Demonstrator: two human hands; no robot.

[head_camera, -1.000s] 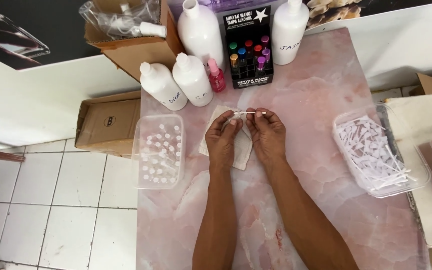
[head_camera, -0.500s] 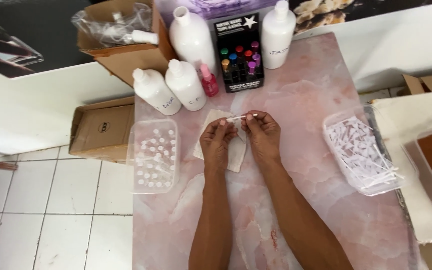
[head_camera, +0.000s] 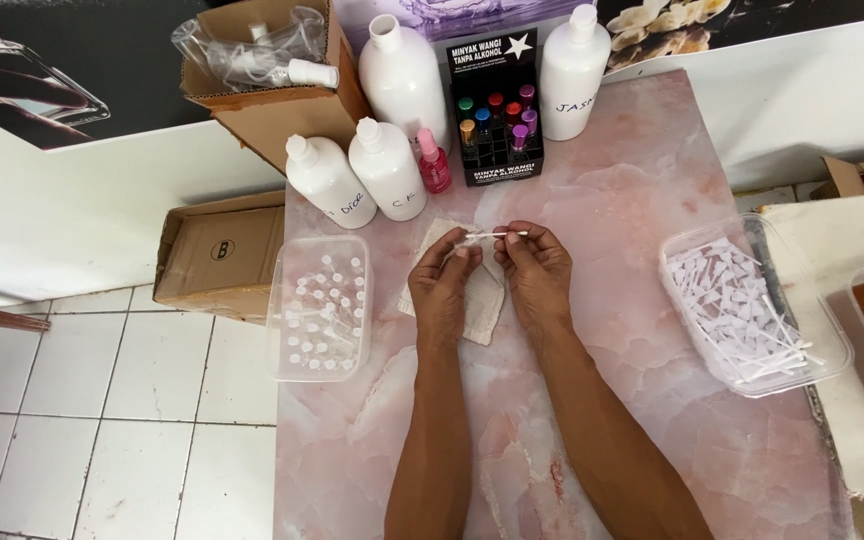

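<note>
Head view: left hand & right hand pinched shut on a thin white plastic dip tube, held level just above a small beige cloth on the pink marble-look table; tube prob. v. light, bendy, slippery; best gripped near each end w/ fingertips; clear tub of white-capped vials lay left.

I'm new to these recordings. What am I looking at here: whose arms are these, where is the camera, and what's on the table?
There is no machine: a person works with bare hands, filmed from a camera on their own head looking down. The left hand and right hand together pinch a thin white stick above a cloth on a pink marble table. Left stands a clear tub of small vials, right a tub of white sticks. At the back are white bottles and a black rack of coloured vials.
</note>
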